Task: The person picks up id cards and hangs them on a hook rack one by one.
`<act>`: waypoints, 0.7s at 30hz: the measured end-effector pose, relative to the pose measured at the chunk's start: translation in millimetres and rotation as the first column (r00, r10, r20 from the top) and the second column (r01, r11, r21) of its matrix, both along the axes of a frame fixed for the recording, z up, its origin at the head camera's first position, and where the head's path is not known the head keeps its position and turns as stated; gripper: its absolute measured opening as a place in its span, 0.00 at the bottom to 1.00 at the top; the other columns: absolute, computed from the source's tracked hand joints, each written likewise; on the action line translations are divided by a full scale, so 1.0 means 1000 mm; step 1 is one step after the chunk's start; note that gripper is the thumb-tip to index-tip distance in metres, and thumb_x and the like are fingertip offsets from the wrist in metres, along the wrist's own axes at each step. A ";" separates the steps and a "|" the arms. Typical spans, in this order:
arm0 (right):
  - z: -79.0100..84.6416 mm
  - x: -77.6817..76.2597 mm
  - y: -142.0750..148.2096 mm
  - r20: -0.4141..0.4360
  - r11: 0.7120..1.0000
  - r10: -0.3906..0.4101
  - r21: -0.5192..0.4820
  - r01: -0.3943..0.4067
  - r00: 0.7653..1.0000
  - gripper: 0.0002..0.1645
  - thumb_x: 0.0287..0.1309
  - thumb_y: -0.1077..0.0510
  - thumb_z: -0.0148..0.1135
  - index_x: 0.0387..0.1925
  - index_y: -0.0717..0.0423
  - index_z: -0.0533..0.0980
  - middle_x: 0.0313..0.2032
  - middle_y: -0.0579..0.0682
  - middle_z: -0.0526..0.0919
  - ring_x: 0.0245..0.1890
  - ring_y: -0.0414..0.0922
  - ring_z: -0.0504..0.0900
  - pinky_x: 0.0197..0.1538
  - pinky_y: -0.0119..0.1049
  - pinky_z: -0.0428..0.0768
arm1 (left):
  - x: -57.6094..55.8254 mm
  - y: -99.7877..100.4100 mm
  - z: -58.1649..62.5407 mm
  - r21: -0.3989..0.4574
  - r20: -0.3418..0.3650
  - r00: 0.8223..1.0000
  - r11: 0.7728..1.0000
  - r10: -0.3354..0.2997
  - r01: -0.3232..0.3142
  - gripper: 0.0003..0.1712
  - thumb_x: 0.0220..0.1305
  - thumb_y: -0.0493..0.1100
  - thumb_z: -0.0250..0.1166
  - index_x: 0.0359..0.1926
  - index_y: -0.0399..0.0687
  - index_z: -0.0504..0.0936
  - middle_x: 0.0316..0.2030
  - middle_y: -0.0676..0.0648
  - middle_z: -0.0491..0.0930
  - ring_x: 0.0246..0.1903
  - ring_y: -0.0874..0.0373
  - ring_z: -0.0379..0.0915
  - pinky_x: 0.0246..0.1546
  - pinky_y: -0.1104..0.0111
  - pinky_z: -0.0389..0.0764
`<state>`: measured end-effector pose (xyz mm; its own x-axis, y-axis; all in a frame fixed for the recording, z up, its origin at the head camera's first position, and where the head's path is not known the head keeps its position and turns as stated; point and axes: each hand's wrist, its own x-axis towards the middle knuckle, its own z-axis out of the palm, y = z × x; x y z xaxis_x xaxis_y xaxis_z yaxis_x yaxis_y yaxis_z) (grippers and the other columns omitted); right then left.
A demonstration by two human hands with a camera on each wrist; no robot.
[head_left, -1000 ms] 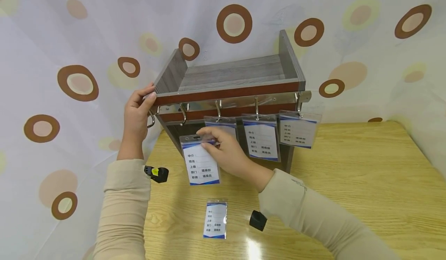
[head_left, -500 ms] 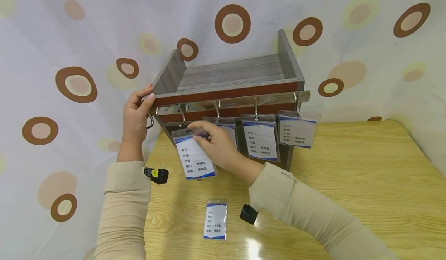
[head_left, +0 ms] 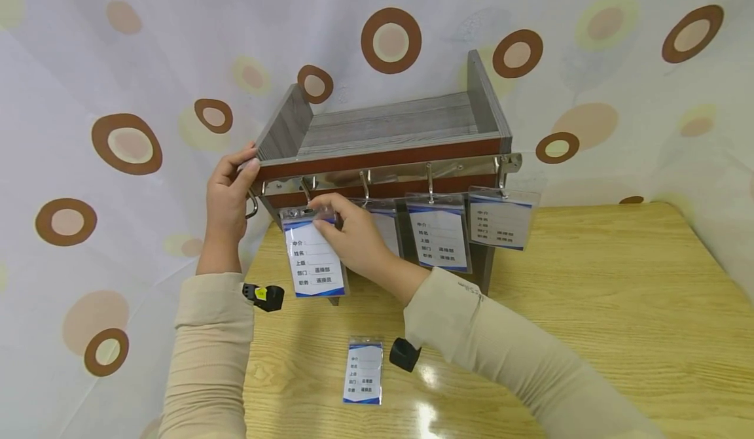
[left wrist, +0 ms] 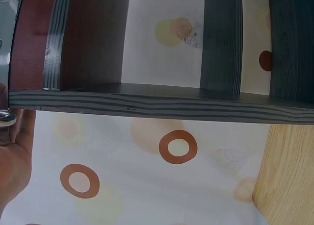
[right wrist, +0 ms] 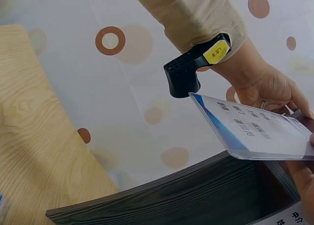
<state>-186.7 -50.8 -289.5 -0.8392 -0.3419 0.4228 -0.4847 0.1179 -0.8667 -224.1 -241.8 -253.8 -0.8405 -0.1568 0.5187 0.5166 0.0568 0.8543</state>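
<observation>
My left hand (head_left: 226,200) grips the front left corner of a grey wooden shelf unit (head_left: 389,125), thumb on its front. My right hand (head_left: 360,237) pinches the top edge of a clear-sleeved ID badge (head_left: 316,261) with blue-edged white paper. The badge's slot is right below the second hook (head_left: 305,189) from the left on the metal rail (head_left: 397,175); the fingers partly cover that meeting place. In the right wrist view the badge (right wrist: 252,127) tilts close to the left hand (right wrist: 265,85). The left wrist view shows only part of the left hand (left wrist: 17,166).
Three similar badges hang from the hooks to the right, among them a middle badge (head_left: 438,233) and an end badge (head_left: 502,222). Another badge (head_left: 362,373) lies on the wooden table (head_left: 618,308). Behind stands a white curtain (head_left: 459,7) patterned with circles.
My right hand has carried the badge left and up, from below the rail to the second hook. The left hand has kept its hold on the shelf corner.
</observation>
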 end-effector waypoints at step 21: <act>0.004 -0.001 -0.012 0.013 0.994 -0.081 0.077 0.080 0.997 0.13 0.58 0.60 0.51 0.45 0.54 0.72 0.10 0.46 0.60 0.08 0.38 0.55 0.13 0.25 0.56 | 0.000 0.000 0.000 0.002 -0.004 1.000 1.000 -0.005 0.005 0.08 0.58 0.36 0.55 0.39 0.48 0.77 0.56 0.41 0.63 0.58 0.54 0.56 0.51 0.67 0.64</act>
<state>-187.9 -62.8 -285.2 -0.8718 -0.3039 0.3842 -0.4571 0.2224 -0.8612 -223.8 -241.7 -253.9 -0.8393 -0.1534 0.5215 0.5201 0.0526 0.8525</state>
